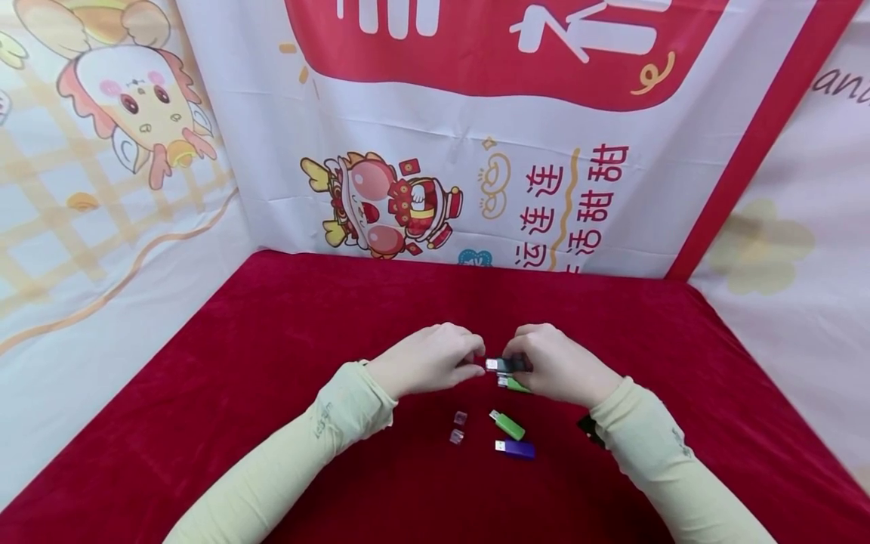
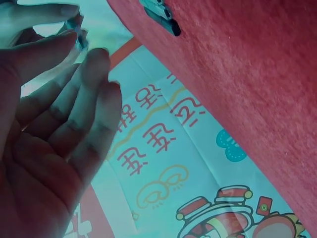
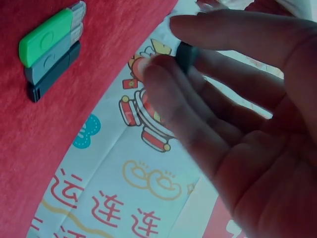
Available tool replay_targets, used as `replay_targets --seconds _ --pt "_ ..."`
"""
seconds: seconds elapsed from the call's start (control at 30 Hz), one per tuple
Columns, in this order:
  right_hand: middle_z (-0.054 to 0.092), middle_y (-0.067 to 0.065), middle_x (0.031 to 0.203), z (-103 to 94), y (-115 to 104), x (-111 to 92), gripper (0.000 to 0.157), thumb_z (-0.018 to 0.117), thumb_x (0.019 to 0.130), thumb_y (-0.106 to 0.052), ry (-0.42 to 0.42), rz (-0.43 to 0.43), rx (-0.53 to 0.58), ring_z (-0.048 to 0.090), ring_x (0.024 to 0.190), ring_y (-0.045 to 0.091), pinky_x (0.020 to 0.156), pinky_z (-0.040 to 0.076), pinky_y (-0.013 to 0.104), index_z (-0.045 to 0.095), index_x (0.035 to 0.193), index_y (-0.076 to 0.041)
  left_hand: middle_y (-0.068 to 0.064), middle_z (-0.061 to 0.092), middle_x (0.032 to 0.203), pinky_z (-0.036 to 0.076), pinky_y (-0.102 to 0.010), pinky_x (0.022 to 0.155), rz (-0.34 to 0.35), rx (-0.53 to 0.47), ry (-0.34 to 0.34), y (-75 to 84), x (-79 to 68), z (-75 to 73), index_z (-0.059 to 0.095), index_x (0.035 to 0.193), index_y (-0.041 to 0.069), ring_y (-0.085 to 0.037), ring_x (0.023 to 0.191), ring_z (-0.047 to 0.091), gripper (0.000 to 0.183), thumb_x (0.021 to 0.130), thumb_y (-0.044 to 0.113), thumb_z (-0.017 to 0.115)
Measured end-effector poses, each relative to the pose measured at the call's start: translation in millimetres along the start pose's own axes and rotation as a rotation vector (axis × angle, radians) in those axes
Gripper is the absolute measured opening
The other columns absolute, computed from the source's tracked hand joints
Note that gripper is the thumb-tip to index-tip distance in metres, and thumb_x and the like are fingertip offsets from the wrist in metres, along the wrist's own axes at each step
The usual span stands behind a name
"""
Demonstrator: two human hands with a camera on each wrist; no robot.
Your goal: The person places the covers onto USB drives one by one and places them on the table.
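Observation:
My right hand [image 1: 560, 366] holds a dark USB flash drive [image 1: 506, 365] between thumb and fingers, its bright plug end pointing left. My left hand [image 1: 435, 363] is bent toward that end, thumb and fingertips right at it; I cannot tell whether they pinch it. In the right wrist view, the dark drive shows only as a small blurred piece, and a row on the cloth holds a green USB flash drive [image 3: 44, 42], a grey one [image 3: 52, 62] and a black one [image 3: 53, 72] side by side. Clear caps cover the green and grey ends.
Nearer the body lie another green flash drive [image 1: 507, 425] and a purple one [image 1: 515, 449], plugs bare. Left of them are two small clear caps [image 1: 460, 417]. The table wears a red cloth [image 1: 306, 317], with printed curtains [image 1: 421, 128] behind and at the sides.

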State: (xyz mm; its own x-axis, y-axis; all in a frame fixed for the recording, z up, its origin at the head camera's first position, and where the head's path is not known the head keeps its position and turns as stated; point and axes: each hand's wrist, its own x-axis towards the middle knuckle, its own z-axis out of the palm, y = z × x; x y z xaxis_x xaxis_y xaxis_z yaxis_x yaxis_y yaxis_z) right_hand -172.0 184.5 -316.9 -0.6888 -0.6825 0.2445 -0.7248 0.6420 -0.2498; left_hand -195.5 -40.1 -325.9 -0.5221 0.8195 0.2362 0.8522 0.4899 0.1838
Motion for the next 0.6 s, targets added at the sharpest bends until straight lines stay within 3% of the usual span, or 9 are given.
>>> replay_targets --seconds 0.3,0.6 --pt "0.063 -0.004 0.07 0.2 7 -3 0.013 0.085 0.072 -0.003 -0.202 0.17 -0.012 0.052 0.057 0.009 0.056 0.049 0.024 0.075 0.08 -0.007 0.008 0.061 0.074 0.046 -0.019 0.057 -0.085 0.041 -0.046 -4.0 -0.2 0.0 0.07 0.09 0.017 -0.005 0.064 0.052 0.014 0.09 0.03 0.073" --pt "0.063 -0.001 0.074 12.6 13 -2 0.015 0.086 0.072 -0.003 -0.239 0.184 -0.013 0.054 0.061 0.009 0.06 0.05 0.024 0.074 0.082 -0.005 0.011 0.058 0.071 0.045 -0.019 0.056 -0.097 0.029 -0.069 -5.2 0.6 1.8 0.07 0.09 0.017 -0.005 0.062 0.052 0.012 0.09 0.029 0.073"
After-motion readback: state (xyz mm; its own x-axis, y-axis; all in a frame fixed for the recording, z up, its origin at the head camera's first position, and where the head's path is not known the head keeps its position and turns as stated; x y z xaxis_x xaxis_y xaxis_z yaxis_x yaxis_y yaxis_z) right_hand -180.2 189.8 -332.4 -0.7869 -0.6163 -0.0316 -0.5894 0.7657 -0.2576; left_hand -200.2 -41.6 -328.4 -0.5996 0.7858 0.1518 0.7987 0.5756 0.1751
